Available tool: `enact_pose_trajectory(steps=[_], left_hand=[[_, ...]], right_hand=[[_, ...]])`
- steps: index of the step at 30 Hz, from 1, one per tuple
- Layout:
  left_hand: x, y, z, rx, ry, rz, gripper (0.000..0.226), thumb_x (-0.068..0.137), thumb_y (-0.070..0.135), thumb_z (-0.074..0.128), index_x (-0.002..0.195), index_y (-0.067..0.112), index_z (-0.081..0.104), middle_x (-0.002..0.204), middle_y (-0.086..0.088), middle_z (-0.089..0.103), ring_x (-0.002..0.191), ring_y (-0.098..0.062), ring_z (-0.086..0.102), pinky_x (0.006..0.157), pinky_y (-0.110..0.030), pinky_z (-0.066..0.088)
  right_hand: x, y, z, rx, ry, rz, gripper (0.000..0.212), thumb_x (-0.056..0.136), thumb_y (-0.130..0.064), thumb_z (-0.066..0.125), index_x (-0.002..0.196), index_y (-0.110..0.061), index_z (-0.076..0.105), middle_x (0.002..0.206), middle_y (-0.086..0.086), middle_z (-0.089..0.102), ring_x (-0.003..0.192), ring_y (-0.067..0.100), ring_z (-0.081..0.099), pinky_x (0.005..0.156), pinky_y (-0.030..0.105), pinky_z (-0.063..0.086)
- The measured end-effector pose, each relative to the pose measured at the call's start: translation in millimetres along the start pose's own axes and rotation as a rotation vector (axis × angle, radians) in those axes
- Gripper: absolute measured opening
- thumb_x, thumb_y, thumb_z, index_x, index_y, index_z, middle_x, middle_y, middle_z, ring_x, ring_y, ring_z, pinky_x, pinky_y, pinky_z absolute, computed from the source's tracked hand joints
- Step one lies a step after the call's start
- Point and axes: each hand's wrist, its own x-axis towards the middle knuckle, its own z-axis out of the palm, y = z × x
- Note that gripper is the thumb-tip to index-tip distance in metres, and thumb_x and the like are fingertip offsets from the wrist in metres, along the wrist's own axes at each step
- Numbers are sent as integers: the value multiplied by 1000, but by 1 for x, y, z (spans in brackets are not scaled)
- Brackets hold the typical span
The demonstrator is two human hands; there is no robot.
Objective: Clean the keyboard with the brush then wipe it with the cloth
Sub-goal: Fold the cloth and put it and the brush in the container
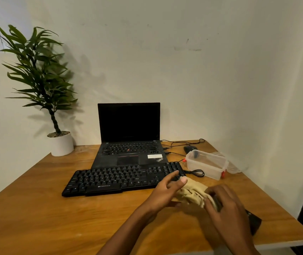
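Note:
A black keyboard lies on the wooden desk in front of a laptop. Just right of its front right corner, both my hands hold a crumpled beige cloth. My left hand grips the cloth's left end, thumb on top and index finger stretched over the keyboard's right edge. My right hand curls over the cloth's right end. A clear plastic box behind the hands holds a small dark-handled item that may be the brush; it is too blurred to tell.
An open black laptop stands behind the keyboard. A potted plant is at the back left. A mouse and cables lie at the back right. A flat black object lies under my right wrist near the desk's right edge.

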Motion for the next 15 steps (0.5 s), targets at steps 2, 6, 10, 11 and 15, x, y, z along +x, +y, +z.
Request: enact_pose_trajectory(steps=[2,6,10,11,15], left_hand=[[1,4,-2,-52,33,12,53,84,43,61,133,30,46,119,4,60,98,-10,65,78,-29,57],[0,8,-10,-248,113,41,36,81,13,72,115,19,64,110,-7,68,87,-17,70,67,-27,57],[-2,6,-20,-315,141,82,31,77,3,72,106,14,67,99,-6,72,85,-20,70,67,-29,57],[-2,5,-21,-319,135,88,30,77,2,72,104,13,66,98,-6,72,84,-20,70,67,-29,57],[-3,3,-25,-260,58,132,24,77,-2,70,97,10,64,103,-4,72,90,-21,69,70,-30,57]], right_hand=[[7,-4,4,22,25,-122,28,65,5,78,80,-15,65,87,-11,52,81,12,52,62,11,35],[15,-12,5,271,40,-112,32,70,4,74,83,-22,63,98,-10,54,96,8,50,70,13,38],[25,-16,-1,696,-187,349,27,83,-13,64,109,-21,59,109,-3,54,94,13,54,55,17,47],[28,-15,-2,790,-264,452,27,82,-13,63,109,-18,60,106,-2,57,91,16,57,52,21,50],[31,-15,-4,948,-321,582,32,67,-4,71,98,-6,64,95,10,70,85,28,67,63,37,55]])
